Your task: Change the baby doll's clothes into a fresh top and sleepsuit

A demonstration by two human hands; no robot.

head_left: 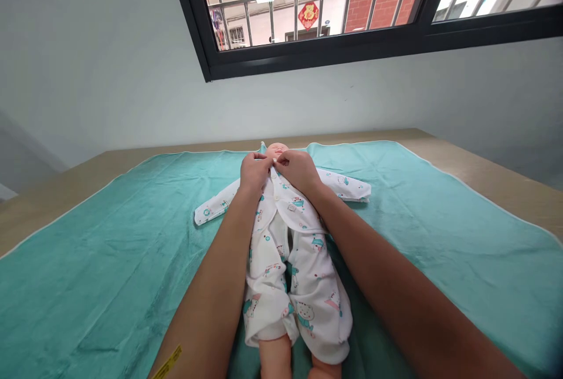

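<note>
A baby doll (276, 355) lies on its back, its head away from me. It wears a white jacket (288, 200) with small teal and pink prints and matching white pants (268, 273). Both sleeves stretch out sideways. My left hand (255, 172) is closed in a pinch at the jacket's collar, just below the doll's chin. Across from it, my right hand (299, 169) pinches the other side of the collar, and the fingertips nearly meet. My hands cover much of the neck area. The jacket's lower front edges spread apart above the pants.
A teal cloth (132, 261) with a pale edge lies under the doll on a wooden table (466, 173). Behind the table rises a white wall (308, 106) with a dark-framed window (316, 53) and metal bars beyond the glass.
</note>
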